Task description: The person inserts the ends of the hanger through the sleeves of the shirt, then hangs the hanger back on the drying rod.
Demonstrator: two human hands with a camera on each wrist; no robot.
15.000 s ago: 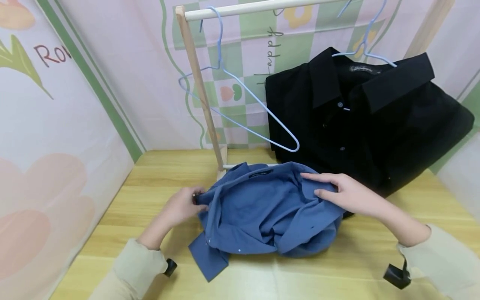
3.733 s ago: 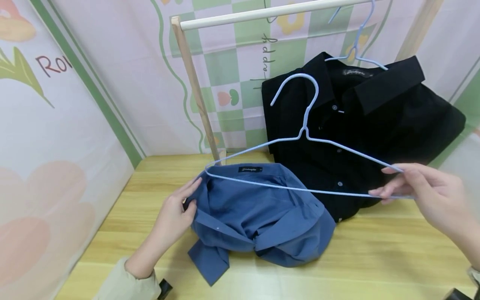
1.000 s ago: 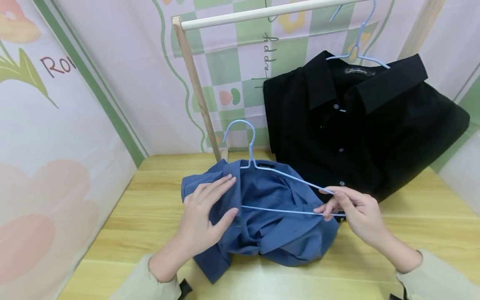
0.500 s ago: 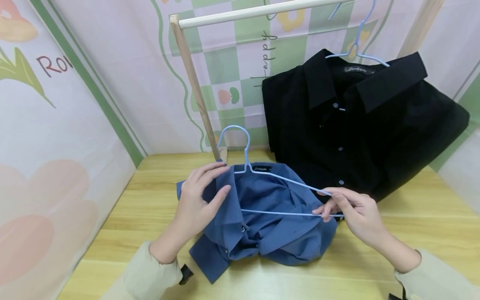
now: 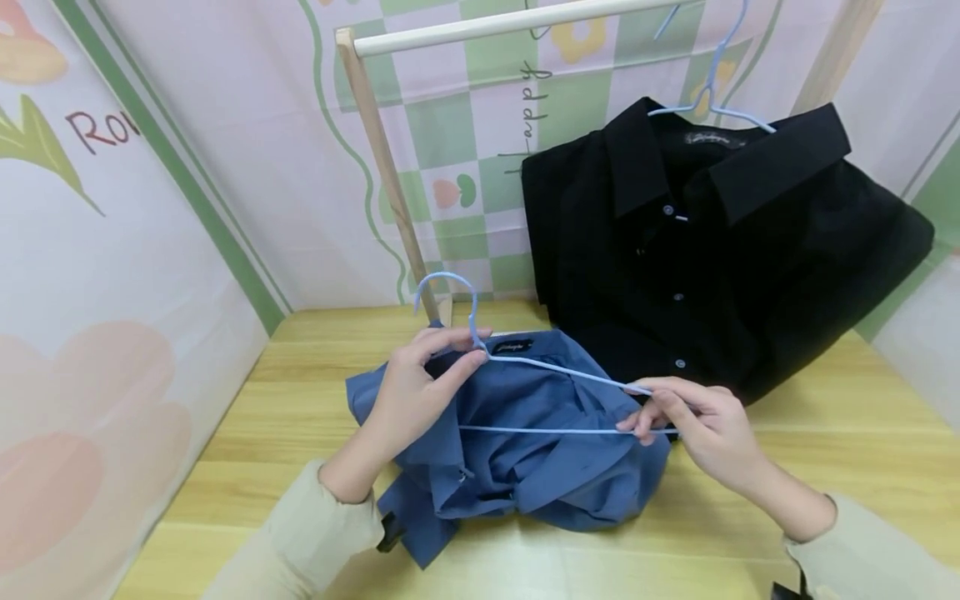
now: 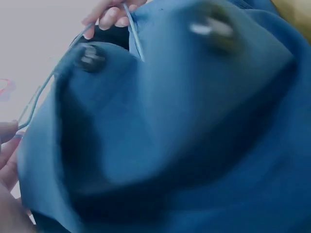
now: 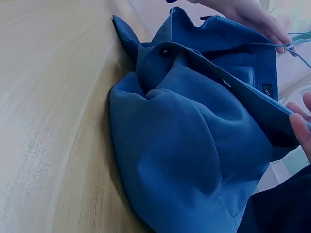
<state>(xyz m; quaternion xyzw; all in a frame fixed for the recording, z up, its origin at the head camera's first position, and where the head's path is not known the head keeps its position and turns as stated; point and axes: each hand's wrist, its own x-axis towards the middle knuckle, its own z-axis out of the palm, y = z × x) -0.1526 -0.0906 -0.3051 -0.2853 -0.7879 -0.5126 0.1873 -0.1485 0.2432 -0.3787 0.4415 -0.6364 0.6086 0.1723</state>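
Note:
A blue shirt [image 5: 555, 483] lies bunched on the table, its collar opening towards the back. The light-blue wire hanger [image 5: 555, 367] has its left arm inside the shirt, hidden by the left collar flap. My left hand [image 5: 420, 387] pinches the hanger at the base of its hook, thumb and fingertips meeting there. At the hanger's right end, outside the collar, my right hand [image 5: 708, 421] holds both wires between thumb and fingers. In the left wrist view the shirt cloth [image 6: 121, 145] fills most of the picture.
A wooden rack with a white rail [image 5: 480, 32] stands at the back. On it a black shirt [image 5: 720, 275] hangs from another blue hanger [image 5: 712, 92], behind my right hand. Wood-grain table [image 5: 247, 433] surrounds the blue shirt. Printed curtains [image 5: 180, 208] enclose the back and left.
The hanger was taken off the rack and its left arm slid into the blue shirt. Lately my left hand went from the collar flap to the hook's base, and the hanger shifted slightly left.

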